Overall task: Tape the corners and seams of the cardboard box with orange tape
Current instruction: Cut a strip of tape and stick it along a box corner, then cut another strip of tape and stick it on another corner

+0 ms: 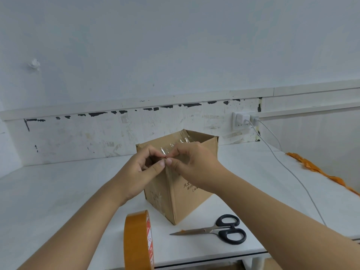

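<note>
An open cardboard box [187, 199] stands on the white table [58, 191], one corner edge turned toward me. A strip of tape [171, 191] runs down that near corner. My left hand [144, 172] and my right hand [194, 166] meet at the top of this corner, thumbs and forefingers pinching the tape's upper end at the box rim. The orange tape roll [137, 240] stands on its edge near the table's front edge, just left of the box.
Black-handled scissors [220, 228] lie to the right of the roll, blades pointing left. A white cable [288, 172] runs from a wall socket [242, 120] across the right of the table. Crumpled orange tape scraps [319, 170] lie at the far right edge.
</note>
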